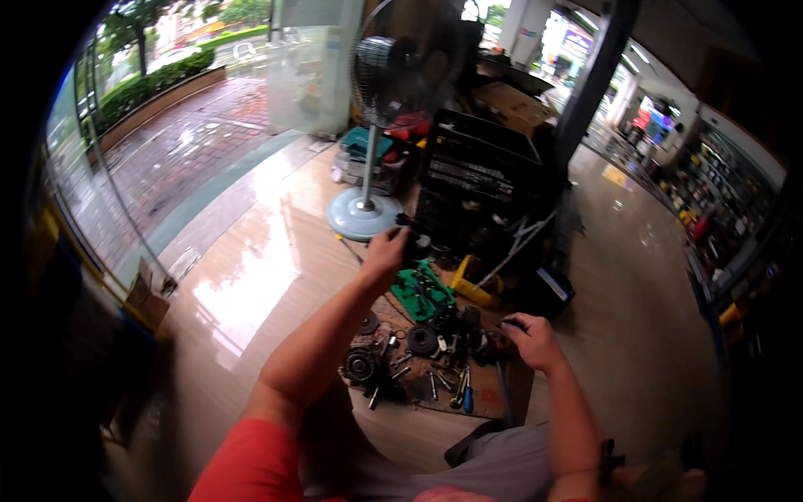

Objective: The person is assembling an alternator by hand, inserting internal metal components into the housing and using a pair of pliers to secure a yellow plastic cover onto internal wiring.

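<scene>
My left hand is raised in front of the fan's base, its fingers closed around a small dark piece whose kind I cannot make out. Lower and to the right, my right hand pinches something dark at its fingertips, too small to name. Between and below the hands lies a worn brown board with several greasy machine parts on it. Among them are a black ring-shaped part, a round metal part and a blue-handled screwdriver. A green tray with small dark pieces stands just beyond.
A standing fan rises behind my left hand. Beside it is a large black box with a cardboard box on top. A yellow object lies near the green tray. Glass doors stand at the left; shelves of goods line the right.
</scene>
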Tool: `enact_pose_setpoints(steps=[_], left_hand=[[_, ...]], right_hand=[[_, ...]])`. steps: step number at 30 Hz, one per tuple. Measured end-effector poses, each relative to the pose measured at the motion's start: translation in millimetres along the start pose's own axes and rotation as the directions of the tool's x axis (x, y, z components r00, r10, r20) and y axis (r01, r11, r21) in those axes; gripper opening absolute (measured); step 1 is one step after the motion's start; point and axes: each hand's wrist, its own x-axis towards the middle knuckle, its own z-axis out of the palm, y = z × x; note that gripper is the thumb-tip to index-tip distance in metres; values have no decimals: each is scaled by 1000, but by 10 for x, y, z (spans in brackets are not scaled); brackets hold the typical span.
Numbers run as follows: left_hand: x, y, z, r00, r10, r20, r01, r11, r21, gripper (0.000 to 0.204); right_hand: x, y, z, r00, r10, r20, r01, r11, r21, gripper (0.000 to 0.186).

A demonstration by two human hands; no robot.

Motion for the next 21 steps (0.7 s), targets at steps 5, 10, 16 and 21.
enact_pose_setpoints(steps=[5, 10, 16, 21], left_hand=[[24, 163, -208, 989, -148, 18, 144, 916, -375, 31], [140, 394, -205, 980, -173, -92, 109, 872, -477, 38], [320, 341, -579, 950, -112, -291, -63, 847, -528, 35], [396, 324, -961, 954, -76, -291, -105, 821, -561, 41]], right_hand=[[131, 246, -18, 991, -98, -86, 73, 964, -254, 14], [248, 303, -267, 977, -114, -179, 51, 944, -325, 16], [346, 491, -556, 955, -164, -246, 75, 940, -333, 15], [196, 512, -745, 928, -200, -315, 61, 914, -400, 20]])
